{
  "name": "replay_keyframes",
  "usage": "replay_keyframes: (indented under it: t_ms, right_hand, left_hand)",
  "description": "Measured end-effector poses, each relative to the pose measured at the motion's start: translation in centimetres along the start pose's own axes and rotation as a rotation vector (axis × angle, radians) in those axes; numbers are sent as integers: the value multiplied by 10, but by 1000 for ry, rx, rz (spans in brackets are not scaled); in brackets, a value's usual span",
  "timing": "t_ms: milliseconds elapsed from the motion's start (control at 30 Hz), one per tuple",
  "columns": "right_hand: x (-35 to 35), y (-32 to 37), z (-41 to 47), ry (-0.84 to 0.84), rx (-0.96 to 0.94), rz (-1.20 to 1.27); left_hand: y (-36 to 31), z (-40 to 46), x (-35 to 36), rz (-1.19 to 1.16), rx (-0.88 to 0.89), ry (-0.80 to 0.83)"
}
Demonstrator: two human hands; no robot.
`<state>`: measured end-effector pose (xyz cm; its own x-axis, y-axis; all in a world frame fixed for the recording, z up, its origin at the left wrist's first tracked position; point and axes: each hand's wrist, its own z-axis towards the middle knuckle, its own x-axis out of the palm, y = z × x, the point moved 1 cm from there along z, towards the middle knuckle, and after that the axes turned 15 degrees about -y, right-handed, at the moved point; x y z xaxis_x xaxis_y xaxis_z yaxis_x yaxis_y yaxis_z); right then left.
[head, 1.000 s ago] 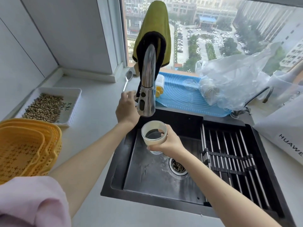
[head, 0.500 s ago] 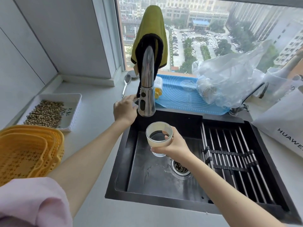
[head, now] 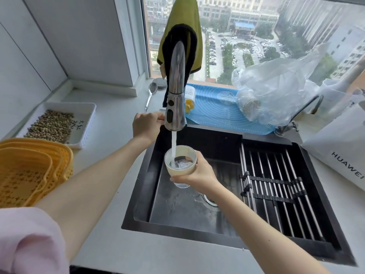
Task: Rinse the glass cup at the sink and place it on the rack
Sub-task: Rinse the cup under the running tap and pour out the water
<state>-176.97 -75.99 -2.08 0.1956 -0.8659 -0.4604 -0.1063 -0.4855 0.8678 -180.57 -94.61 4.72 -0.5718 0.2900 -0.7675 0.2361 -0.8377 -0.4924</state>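
My right hand (head: 199, 175) is wrapped around a clear glass cup (head: 180, 162), holding it upright over the black sink (head: 138, 186) directly below the chrome tap (head: 175, 107). A white stream of water (head: 173, 143) runs from the spout into the cup and splashes at its bottom. Behind and left of the spout, my left hand (head: 147, 126) is closed on the tap's handle, which the hand and the spout mostly hide. The metal bar rack (head: 276, 186) lies across the right half of the sink with nothing on it.
Stacked yellow baskets (head: 29, 171) and a white tray of beans (head: 57, 123) sit on the left counter. A spoon (head: 151, 95), a blue mat (head: 217, 107), a crumpled plastic bag (head: 272, 91) and a white paper bag (head: 341, 149) line the back and right. A green cloth (head: 181, 26) hangs over the tap.
Water now runs from the tap into the cup; before it was off. My left hand has stayed at the tap handle and my right hand still holds the cup under the spout.
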Motion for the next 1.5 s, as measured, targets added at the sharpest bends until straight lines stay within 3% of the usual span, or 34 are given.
replay_keyframes:
  t_ms: [1500]
  right_hand:
    - [21, -12, 13, 54, 17, 30]
  left_hand:
    - [21, 12, 19, -95, 20, -27]
